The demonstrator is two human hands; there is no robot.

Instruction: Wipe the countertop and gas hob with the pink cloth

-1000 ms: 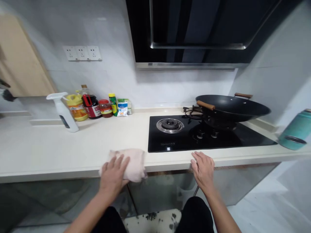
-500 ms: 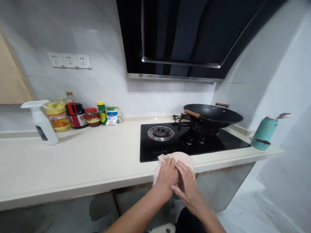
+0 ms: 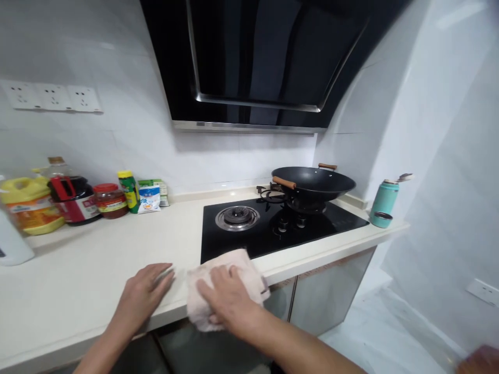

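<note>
Your R hand [image 3: 228,296], 6 o'clock in view, fingers bent, slightly spread, grips the cloth [image 3: 252,278] over the counter [image 3: 167,241] edge; L hand [image 3: 142,293], 8 o'clock, fingers curled, can't tell if pinching. Prob. mid-wipe; next move calls for firm grip by stove [image 3: 268,239], cloth's 1 o'clock.

Head-worn view, forward and down

A pale pink cloth [image 3: 251,278] — rumpled — drapes over the counter's [image 3: 97,259] front edge.

No legible lettering in view
</note>
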